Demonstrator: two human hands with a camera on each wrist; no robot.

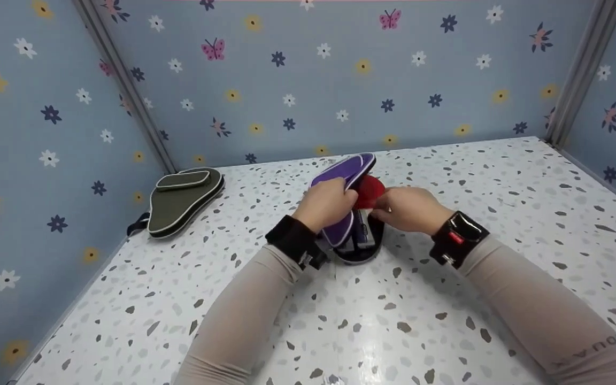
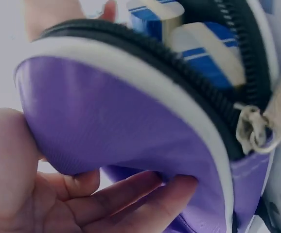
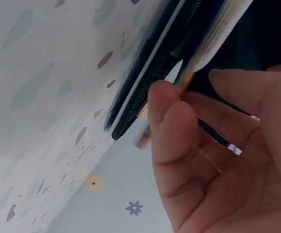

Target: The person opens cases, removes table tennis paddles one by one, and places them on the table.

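Note:
A purple paddle case (image 1: 338,170) with white piping lies unzipped near the middle of the table. My left hand (image 1: 326,202) grips its lifted cover, with the thumb on one side and the fingers on the other, as the left wrist view shows. At the case's opening, a red table tennis paddle (image 1: 370,191) shows its round face. My right hand (image 1: 412,208) pinches the paddle's edge with thumb and fingers; part of this contact is hidden. Blue and wooden paddle handles (image 2: 211,56) lie inside the case. A metal zipper pull (image 2: 251,128) hangs at the zip's end.
An olive green paddle case (image 1: 186,206), closed, with a black strap, lies at the left on the speckled white table (image 1: 383,331). Blue flowered panels (image 1: 318,80) stand behind and at both sides of the table.

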